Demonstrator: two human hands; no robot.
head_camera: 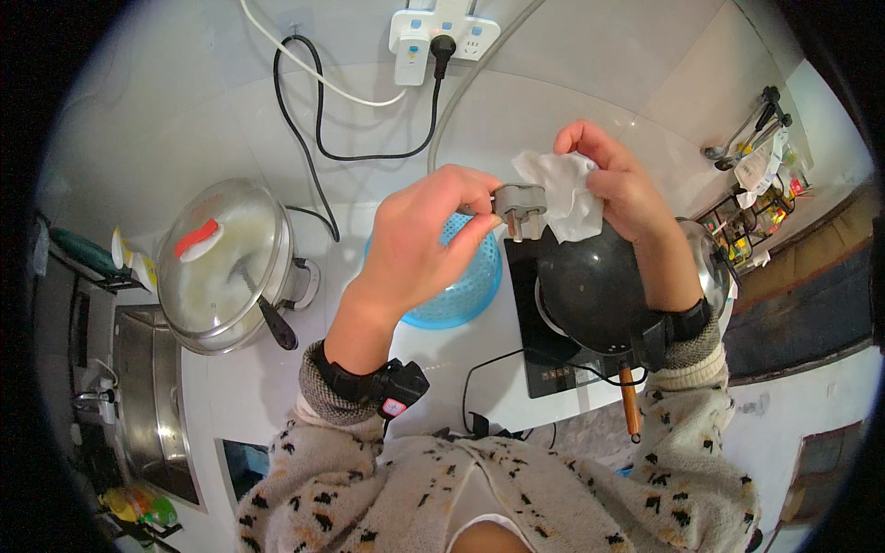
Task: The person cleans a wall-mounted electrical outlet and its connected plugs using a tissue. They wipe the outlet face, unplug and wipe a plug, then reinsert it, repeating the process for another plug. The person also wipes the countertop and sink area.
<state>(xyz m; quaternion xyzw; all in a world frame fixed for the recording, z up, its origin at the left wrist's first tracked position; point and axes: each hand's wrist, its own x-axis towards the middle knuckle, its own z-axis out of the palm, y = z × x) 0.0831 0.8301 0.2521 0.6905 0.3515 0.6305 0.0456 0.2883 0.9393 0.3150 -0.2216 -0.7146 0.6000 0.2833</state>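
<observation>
Between the fingers and thumb of my left hand point(422, 231) is a grey power plug point(520, 198), its metal prongs pointing down toward me. My right hand point(626, 183) pinches a crumpled white tissue or cloth point(563, 195) just right of the plug. The cloth hangs close to the plug's right side; whether they touch I cannot tell. A grey cable point(477, 66) runs down the wall and passes behind my left hand. Below the hands sits a blue perforated plastic basket point(463, 294), partly covered by my left hand and wrist.
A black wok point(588, 276) with a wooden handle point(630, 404) rests on an induction cooktop point(536, 366) at right. An electric pot with a glass lid point(228, 276) stands left, near a steel sink point(148, 401). A white power strip point(470, 38) with plugs is on the wall.
</observation>
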